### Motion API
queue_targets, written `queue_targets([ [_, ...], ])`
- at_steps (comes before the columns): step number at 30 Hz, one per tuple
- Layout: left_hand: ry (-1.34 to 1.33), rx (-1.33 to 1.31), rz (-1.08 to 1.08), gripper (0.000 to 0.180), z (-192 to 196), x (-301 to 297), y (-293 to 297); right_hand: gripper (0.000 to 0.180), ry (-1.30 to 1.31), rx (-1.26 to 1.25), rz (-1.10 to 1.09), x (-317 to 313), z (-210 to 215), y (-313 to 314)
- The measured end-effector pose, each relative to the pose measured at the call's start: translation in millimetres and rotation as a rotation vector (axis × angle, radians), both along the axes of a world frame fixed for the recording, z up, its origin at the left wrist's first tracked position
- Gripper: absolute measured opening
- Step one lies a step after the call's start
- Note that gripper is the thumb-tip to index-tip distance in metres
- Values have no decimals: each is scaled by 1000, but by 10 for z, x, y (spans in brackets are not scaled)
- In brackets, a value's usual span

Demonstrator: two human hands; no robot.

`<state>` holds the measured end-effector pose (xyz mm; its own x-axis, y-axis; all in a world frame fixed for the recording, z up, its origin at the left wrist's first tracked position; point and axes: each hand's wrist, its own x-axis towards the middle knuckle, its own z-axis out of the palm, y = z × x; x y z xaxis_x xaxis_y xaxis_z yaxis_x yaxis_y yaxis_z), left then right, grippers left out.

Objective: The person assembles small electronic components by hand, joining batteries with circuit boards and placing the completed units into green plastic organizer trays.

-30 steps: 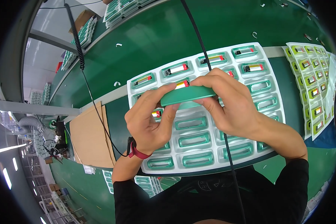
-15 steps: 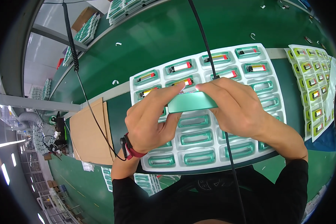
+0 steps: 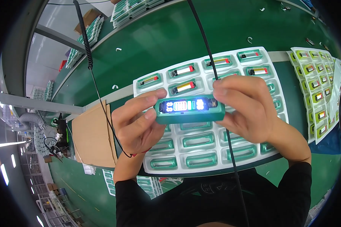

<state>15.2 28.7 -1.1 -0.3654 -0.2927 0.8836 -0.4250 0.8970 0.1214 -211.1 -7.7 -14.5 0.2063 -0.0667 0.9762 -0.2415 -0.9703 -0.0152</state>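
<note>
Between my two hands, above the tray, is a small green plastic housing [image 3: 189,116] with a lit display on its upturned side. My left hand [image 3: 136,121] grips its left end between thumb and fingers. The right end is pinched by my right hand [image 3: 248,108]. Below lies a white moulded tray [image 3: 178,147] with rows of similar green housings. In its far rows, several housings hold a small cell with a red end, such as this battery [image 3: 183,87]. The nearer housings, like this green shell [image 3: 202,159], show no cell inside.
A second white tray [image 3: 310,75] with yellow-green housings stands at the right. Cardboard sheets [image 3: 91,136] lie on the left. A black cable [image 3: 201,26] hangs across the tray, and a coiled cord [image 3: 86,45] hangs at the left. Stacked trays [image 3: 134,9] stand at the far side.
The green housing has been tipped so its lit display now faces up at me. My left hand has shifted to its left end, and my right hand has moved slightly right.
</note>
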Motion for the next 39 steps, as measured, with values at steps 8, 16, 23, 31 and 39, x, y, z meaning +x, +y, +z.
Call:
queue_targets([
  [8, -25, -67, 70, 42, 63, -85, 67, 41, 51, 10, -16, -41, -154, -143],
  [16, 401, 771, 84, 31, -14, -184, 53, 19, 178, 853, 137, -24, -61, 25],
  [23, 571, 1143, 65, 25, 157, -276, -8, 25, -95, 1714, 621, -77, 159, -69],
  [31, 612, 1109, -10, 18, 193, -287, 21, 40, -165, 1496, 719, -76, 121, -33],
  [39, 486, 1229, -156, 36, 251, -151, 17, 37, -181, 1498, 632, -67, 107, -47],
])
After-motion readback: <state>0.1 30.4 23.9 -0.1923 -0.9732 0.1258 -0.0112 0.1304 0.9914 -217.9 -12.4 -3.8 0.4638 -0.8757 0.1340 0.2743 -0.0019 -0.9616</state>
